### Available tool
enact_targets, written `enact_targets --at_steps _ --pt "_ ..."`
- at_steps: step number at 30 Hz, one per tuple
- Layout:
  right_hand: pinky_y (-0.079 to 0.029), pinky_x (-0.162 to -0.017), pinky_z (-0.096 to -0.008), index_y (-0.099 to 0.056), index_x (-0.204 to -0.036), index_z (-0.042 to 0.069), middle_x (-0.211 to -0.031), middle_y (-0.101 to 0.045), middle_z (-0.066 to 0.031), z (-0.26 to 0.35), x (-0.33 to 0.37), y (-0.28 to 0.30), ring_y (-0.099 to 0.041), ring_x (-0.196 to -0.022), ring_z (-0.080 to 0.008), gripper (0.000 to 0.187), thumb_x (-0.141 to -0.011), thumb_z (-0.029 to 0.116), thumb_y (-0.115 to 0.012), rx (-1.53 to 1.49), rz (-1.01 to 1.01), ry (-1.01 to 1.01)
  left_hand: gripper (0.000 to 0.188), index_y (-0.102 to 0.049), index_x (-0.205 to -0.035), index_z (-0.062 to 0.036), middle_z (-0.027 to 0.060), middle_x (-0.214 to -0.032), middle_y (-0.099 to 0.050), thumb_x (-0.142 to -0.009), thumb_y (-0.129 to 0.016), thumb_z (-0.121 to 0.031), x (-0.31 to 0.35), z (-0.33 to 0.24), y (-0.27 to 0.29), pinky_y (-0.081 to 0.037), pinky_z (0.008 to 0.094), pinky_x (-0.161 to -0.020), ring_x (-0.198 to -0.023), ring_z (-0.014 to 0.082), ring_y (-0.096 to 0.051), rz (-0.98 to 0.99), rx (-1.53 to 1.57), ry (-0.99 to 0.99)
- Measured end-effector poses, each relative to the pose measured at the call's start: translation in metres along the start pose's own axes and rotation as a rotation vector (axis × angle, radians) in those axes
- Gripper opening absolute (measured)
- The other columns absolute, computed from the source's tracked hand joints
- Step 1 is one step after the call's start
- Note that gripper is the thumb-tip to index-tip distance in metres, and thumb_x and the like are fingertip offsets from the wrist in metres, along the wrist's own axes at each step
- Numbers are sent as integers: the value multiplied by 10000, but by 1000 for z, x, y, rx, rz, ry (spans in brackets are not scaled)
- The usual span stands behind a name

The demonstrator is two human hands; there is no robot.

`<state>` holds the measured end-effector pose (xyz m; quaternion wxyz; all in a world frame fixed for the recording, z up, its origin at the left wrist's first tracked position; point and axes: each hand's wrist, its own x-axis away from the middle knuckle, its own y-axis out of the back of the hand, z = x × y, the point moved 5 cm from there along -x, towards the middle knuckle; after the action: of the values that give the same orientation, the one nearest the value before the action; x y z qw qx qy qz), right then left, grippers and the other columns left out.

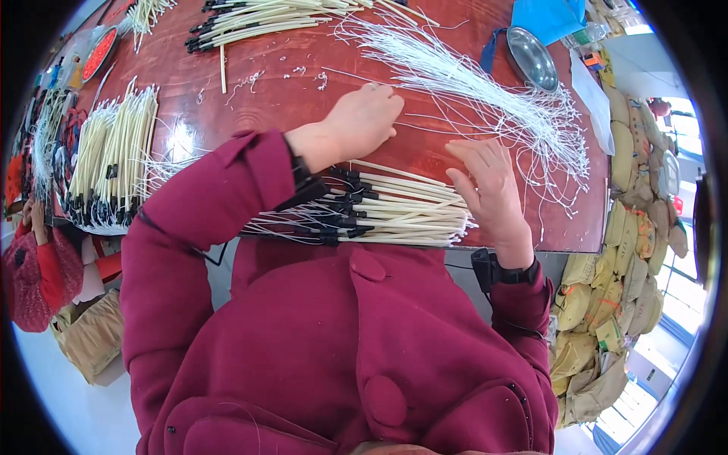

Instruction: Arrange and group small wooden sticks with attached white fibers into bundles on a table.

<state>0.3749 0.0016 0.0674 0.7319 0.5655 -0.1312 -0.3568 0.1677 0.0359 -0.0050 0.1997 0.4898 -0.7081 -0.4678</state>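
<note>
My left hand [362, 121] is over the red table, its fingers curled inward. Whatever they hold, if anything, is hidden by the hand. Loose strands from a spread bundle of thin white wires [462, 80] run close to its fingertips. To the right, my right hand [489, 186] is raised with thumb and fingers apart, and nothing shows between them. Between and below the hands, a pile of pale sticks [413, 216] lies along the table's near edge. Black pieces [349, 205] and thin white wires are at the pile's left end.
More pale sticks stand bunched at left [114, 144] and lie in a pile at the back [265, 26]. A metal dish [533, 59] and a blue container [547, 19] are at back right. Filled sacks [607, 288] are stacked beyond the red table [258, 106]. Another person's sleeve [49, 269] shows at left.
</note>
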Motion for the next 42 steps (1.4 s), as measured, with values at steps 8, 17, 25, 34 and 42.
enact_targets --at_steps 8,17,25,34,42 --pt "-439 -970 -415 -671 -1226 35 -1217 -683 -101 -30 10 -6 -597 -1083 -289 355 -887 138 -701 39 -24 -92 161 -585 -989 -18 142 -991 -609 -830 -601 -38 20 13 7 -524 419 -822 -1004 323 -622 142 -305 -134" --pt "-422 -1038 -428 -631 -1360 56 -1419 -579 -112 -36 -8 -30 -552 -1159 -304 502 -881 172 -726 29 -46 -93 119 -598 -969 -46 100 -979 -606 -854 -583 -72 72 33 53 -511 384 -783 -939 258 -628 132 -492 -161" --pt "-415 -1050 -440 -635 -1356 52 -1522 -487 -108 -39 -12 -48 -512 -1198 -309 526 -868 214 -746 85 7 -111 139 -589 -975 -48 102 -995 -596 -837 -593 -54 77 36 56 -502 391 -827 -962 270 -620 179 -506 -139" --pt "-405 -1073 -445 -639 -1316 -25 -1514 -504 -118 -42 -7 -43 -506 -1236 -328 521 -860 210 -732 103 28 -102 183 -572 -1001 -28 140 -1058 -596 -831 -631 -56 74 48 58 -505 439 -863 -1028 327 -623 290 -457 6" --pt "-412 -1073 -439 -642 -1308 -33 -1435 -573 -141 -45 -10 -44 -523 -1228 -343 495 -882 213 -704 85 32 -68 215 -646 -1004 -22 146 -1037 -653 -866 -714 -172 38 90 92 -550 439 -851 -1035 343 -648 -44 -334 53"
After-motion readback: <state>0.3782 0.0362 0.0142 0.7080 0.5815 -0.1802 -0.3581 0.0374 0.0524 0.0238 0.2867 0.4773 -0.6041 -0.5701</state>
